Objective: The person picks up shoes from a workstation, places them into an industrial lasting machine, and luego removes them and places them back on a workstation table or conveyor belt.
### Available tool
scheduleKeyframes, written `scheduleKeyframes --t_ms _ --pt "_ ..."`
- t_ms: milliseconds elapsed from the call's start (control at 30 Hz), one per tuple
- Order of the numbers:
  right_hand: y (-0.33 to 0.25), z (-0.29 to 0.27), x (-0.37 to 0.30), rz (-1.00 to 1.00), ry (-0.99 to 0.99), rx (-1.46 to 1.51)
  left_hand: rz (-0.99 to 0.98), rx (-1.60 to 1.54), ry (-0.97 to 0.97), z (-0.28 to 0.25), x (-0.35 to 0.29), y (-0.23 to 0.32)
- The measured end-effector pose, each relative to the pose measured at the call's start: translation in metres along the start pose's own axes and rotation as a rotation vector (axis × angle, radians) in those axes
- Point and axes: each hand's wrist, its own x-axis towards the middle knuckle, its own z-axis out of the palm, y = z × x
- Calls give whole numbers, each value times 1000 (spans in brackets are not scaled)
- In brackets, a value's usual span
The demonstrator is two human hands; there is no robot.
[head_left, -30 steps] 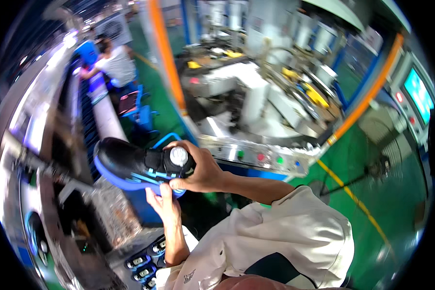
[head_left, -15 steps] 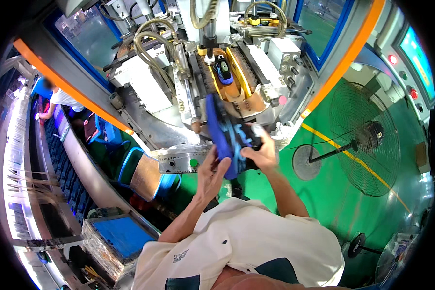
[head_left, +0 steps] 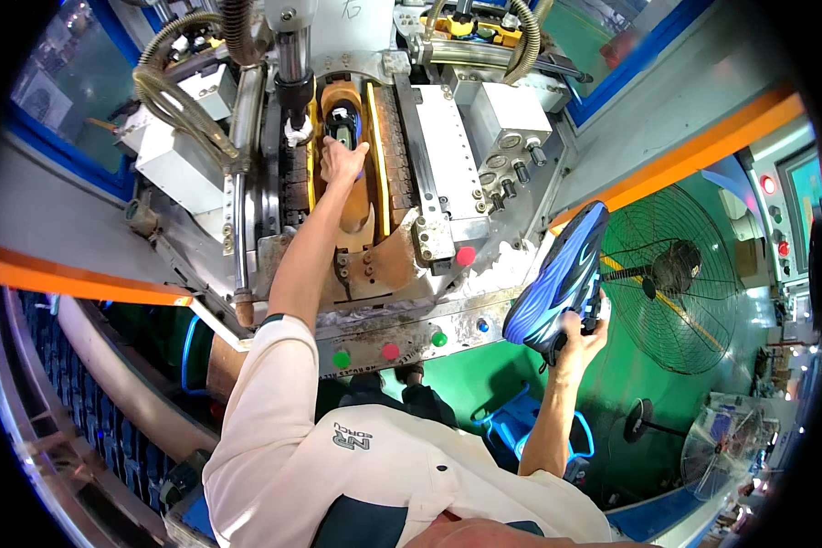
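Note:
My left hand (head_left: 342, 166) reaches into the machine, its fingers closed on the upper part of a dark shoe (head_left: 342, 121). That shoe has blue along its side and sits in the orange-brown cradle (head_left: 355, 217) between two yellow-edged side pads (head_left: 381, 160). Part of it is hidden by my hand. Off to the right, outside the machine, my right hand (head_left: 584, 344) grips a blue and black sports shoe (head_left: 557, 279) by its heel end. This shoe is tilted, its toe pointing up and away from me.
A metal cylinder (head_left: 294, 59) hangs just left of the cradle. Colored buttons, among them a green one (head_left: 341, 359), line the machine's front edge. An orange-edged frame (head_left: 685, 155) flanks it on the right. Beyond stand a caged fan (head_left: 674, 272) and a control panel (head_left: 788, 215).
My left hand has let go of the blue shoe and reached forward to the one in the machine. My right hand has carried the blue shoe rightward. The view has shifted too.

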Motion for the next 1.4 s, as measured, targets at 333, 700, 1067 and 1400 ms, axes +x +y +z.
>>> scheduleKeyframes --t_ms 333,700,1067,1400 --pt "8 203 161 -89 -398 -723 -464 -1321 -600 -101 -55 -44" --pt "168 440 88 -258 -632 -1162 -464 -941 157 -331 -347 -159" --pt "98 304 -70 -857 -932 -59 -796 -1259 910 -266 -493 -168" --pt "249 220 -221 -839 -1598 -143 -870 -1592 1082 -214 -583 -151"
